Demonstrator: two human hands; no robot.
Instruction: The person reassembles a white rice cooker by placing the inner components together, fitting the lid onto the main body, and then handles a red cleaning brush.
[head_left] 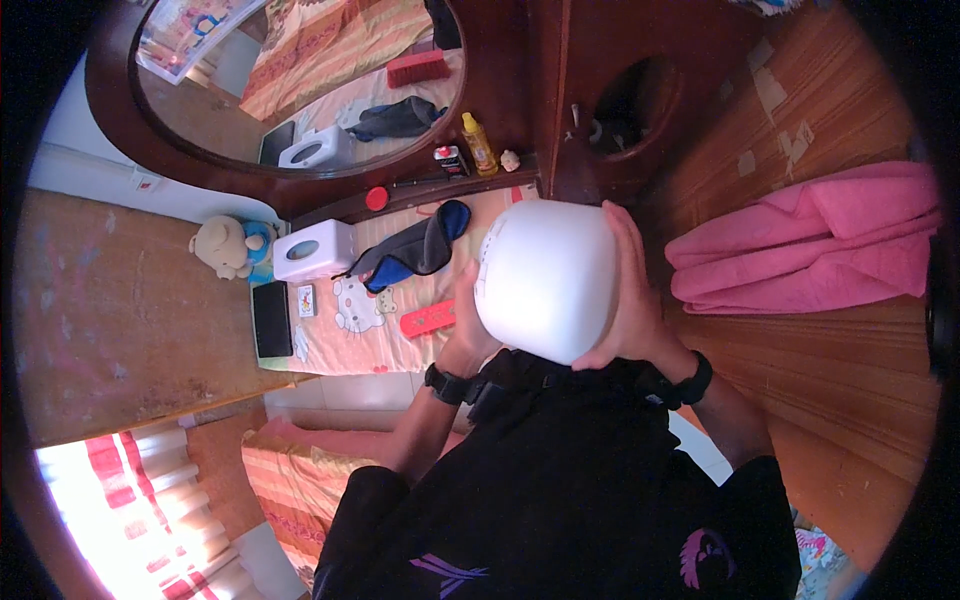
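A large white, smooth, rounded box-like object (548,280) is held up between my two hands, above the dressing table's front edge. My left hand (474,322) presses on its left side, the fingers mostly hidden behind it. My right hand (632,300) wraps its right side, with the thumb near the lower edge and the fingers reaching up. Small slots or marks run along its left edge; its exact kind cannot be made out. Just left of it on the table lie a grey and blue cloth pouch (420,248) and a red flat strip (428,319).
The patterned table cover (385,345) also bears a white tissue box (314,250), a black tablet-like slab (271,320), a small card box (306,301) and a plush toy (232,247). Bottles (480,145) stand below the oval mirror (300,80). A pink towel (805,240) hangs at right.
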